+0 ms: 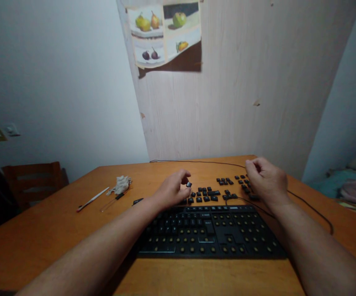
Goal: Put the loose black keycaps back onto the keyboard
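A black keyboard (227, 232) lies near the front of the desk; its upper left rows carry keycaps, while bare key stems show in the lower rows and on the right. Just behind it, my left hand (174, 190) pinches a small black keycap (189, 184) between thumb and index finger. Loose keycaps (204, 193) lie in rows on the desk to the right of that hand. My right hand (266, 177) is closed above the far right group of loose keycaps (242, 183); whether anything is inside its fingers is hidden.
To the left on the wooden desk (61, 230) are a crumpled whitish cloth (122, 184), a thin white brush (93, 199) and a wire tool with a black handle (119, 196). A black cable (315, 207) runs along the right side. A wall stands behind the desk; a wooden chair (36, 176) is at left.
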Motion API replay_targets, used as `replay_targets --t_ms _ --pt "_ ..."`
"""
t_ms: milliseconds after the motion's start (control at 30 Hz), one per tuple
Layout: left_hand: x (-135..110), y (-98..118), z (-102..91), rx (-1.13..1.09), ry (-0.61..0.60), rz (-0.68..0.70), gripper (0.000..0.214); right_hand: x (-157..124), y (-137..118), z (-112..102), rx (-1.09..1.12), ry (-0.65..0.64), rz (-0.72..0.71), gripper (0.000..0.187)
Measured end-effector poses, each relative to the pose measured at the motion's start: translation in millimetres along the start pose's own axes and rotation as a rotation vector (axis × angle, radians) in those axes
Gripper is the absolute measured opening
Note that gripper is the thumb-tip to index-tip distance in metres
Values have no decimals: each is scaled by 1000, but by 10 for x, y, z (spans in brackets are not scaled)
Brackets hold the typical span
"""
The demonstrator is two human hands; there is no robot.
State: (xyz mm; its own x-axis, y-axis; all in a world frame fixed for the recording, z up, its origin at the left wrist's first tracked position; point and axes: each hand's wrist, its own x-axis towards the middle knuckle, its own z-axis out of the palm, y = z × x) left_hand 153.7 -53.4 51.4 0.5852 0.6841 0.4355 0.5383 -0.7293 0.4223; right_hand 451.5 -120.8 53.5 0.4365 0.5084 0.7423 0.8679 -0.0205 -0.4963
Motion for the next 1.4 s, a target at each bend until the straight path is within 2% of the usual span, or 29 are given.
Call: replay_targets --t_ms 200,433,667,900,1000,1200,1400 --pt "-267 58 -39 -20 119 193 43 -14 -2 -1 -1 -12 -7 31" --pt "-413 99 -75 -11 163 205 45 -8 41 28 -13 -35 0 32" --pt "-458 171 -168 19 24 234 22 -14 53 33 -7 -27 -30 32" --pt "-566 247 -246 -48 -146 83 19 -15 84 64 11 -20 -25 32" --pt "-629 278 -280 -35 -201 62 18 -20 77 67 23 -20 -27 32" --pt "-742 343 -325 39 -239 142 17 -21 73 74 23 -20 -21 30" --pt "-834 400 -314 151 -277 151 19 -12 129 112 22 -37 -26 32"
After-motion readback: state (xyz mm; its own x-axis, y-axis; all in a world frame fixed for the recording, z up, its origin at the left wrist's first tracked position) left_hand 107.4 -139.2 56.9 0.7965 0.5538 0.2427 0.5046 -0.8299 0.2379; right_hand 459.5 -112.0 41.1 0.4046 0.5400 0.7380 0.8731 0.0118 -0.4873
